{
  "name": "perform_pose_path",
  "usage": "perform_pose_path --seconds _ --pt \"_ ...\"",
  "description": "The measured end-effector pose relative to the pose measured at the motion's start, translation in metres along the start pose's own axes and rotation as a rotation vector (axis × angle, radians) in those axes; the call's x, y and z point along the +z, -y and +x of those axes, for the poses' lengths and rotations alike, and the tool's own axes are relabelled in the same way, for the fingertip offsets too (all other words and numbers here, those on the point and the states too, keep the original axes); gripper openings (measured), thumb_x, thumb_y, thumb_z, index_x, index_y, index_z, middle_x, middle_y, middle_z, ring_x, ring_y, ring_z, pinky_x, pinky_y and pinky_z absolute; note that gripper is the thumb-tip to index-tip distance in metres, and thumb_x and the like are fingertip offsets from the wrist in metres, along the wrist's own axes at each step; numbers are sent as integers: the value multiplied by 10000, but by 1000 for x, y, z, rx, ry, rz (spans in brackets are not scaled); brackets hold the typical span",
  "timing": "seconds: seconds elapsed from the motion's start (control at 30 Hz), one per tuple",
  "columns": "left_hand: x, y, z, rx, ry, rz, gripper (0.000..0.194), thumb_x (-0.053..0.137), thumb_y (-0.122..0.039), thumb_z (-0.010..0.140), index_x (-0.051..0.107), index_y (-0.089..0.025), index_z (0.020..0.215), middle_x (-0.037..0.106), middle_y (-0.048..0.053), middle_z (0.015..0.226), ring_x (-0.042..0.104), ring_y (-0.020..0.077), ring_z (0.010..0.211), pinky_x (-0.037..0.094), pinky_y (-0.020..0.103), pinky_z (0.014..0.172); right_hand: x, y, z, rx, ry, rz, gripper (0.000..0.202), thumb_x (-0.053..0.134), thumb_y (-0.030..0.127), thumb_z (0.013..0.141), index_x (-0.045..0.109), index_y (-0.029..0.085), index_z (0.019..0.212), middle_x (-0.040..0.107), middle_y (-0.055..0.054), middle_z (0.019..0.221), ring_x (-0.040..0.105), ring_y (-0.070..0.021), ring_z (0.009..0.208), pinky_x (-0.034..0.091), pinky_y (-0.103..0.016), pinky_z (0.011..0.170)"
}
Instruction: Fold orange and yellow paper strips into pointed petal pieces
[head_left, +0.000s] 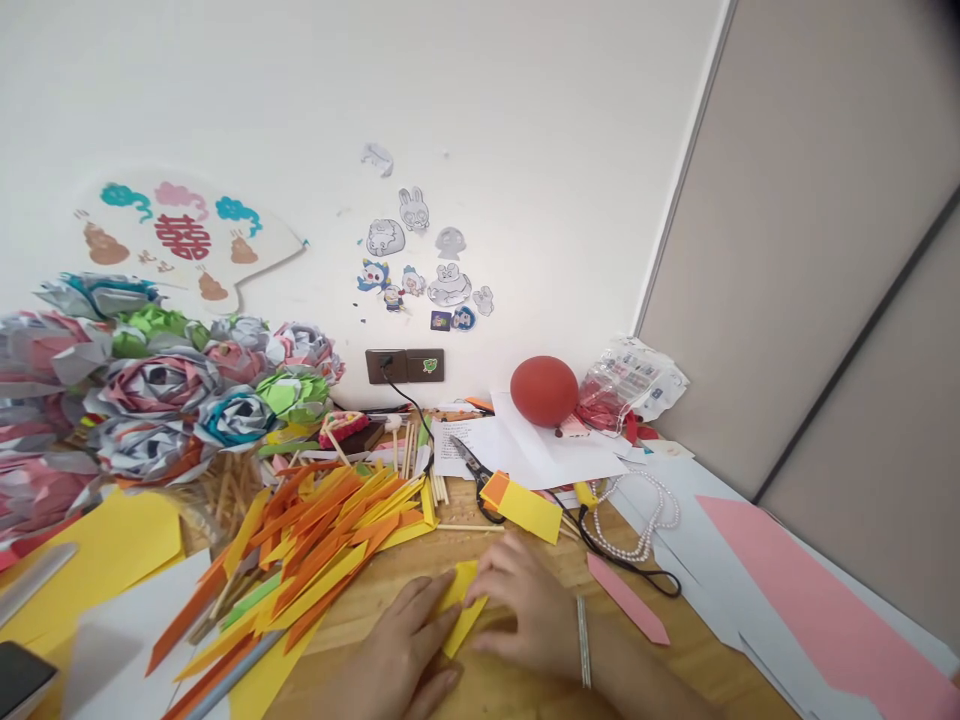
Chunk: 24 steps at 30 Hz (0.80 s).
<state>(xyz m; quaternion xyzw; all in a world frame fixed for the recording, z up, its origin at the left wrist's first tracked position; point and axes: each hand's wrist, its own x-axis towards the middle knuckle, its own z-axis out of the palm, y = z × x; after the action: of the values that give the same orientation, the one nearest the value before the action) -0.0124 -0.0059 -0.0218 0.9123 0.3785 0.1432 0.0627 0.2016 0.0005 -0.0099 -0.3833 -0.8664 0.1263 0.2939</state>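
A yellow paper strip (464, 608) lies slanted on the wooden table between my two hands. My left hand (401, 640) rests flat along its left side, fingers stretched and pressing its edge. From the right, my right hand (525, 605) has its fingertips closed on the strip's upper right edge; a silvery bracelet (583, 640) circles that wrist. Just beyond my hands are black-handled scissors (480, 475), with a yellow and orange paper piece (525, 507) beside them. To the left is a heap of folded orange and yellow paper strips (322, 540).
Folded paper flowers (161, 390) crowd the back left. A red balloon (544, 390) sits by the wall near a clear plastic bag (634, 385). Pearl beads (637, 553), a black cord (622, 562), a pink strip (628, 600) and large paper sheets (825, 600) lie to the right.
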Motion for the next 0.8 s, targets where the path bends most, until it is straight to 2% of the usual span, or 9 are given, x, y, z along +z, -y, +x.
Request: perform_pose_path --seconds 0.1,0.13,0.2,0.3,0.47,0.63,0.8 --pt "0 0 1 -57 -2 -89 460 571 -327 799 531 -263 1253 489 100 1349 471 329 1210 448 494 949 5 1 -2 -116 87 -119 153 674 277 767 619 251 907 573 -9 920 463 -191 875 363 -319 782" --pt "-2 0 1 -55 -14 -125 447 560 -262 792 542 -272 1239 510 88 1333 483 306 1204 450 471 955 7 -1 -3 -127 90 -161 84 622 259 807 622 251 891 583 -12 900 461 -192 860 358 -327 774" --pt "-7 1 4 -17 -37 -202 432 494 -139 785 588 -298 1176 577 56 1266 531 248 1161 461 407 956 9 -3 -2 -136 74 -216 77 557 221 844 630 244 857 595 -16 859 460 -191 831 352 -332 750" --pt "-15 2 9 47 -59 -298 400 424 -72 792 666 -294 1020 664 35 1113 603 193 1048 490 323 909 8 -5 -2 -140 37 -197 84 567 203 840 645 234 832 599 -14 825 470 -184 819 350 -323 733" --pt "-24 1 14 81 0 -354 249 471 -115 824 677 -257 817 676 26 974 617 174 929 487 266 825 3 -6 -1 -111 46 -70 47 672 211 786 684 245 816 610 1 805 500 -170 831 360 -306 749" --pt "-24 5 13 114 45 -376 235 455 -201 888 677 -245 824 651 36 896 585 172 864 455 263 774 2 -11 -1 -58 124 0 24 725 278 751 710 289 766 606 18 819 522 -160 844 380 -290 773" --pt "-19 9 16 98 80 -444 166 531 -275 862 663 -233 770 638 23 824 574 172 832 435 261 754 5 -14 0 -63 137 87 60 747 267 725 707 273 770 594 29 853 526 -142 866 386 -262 810"
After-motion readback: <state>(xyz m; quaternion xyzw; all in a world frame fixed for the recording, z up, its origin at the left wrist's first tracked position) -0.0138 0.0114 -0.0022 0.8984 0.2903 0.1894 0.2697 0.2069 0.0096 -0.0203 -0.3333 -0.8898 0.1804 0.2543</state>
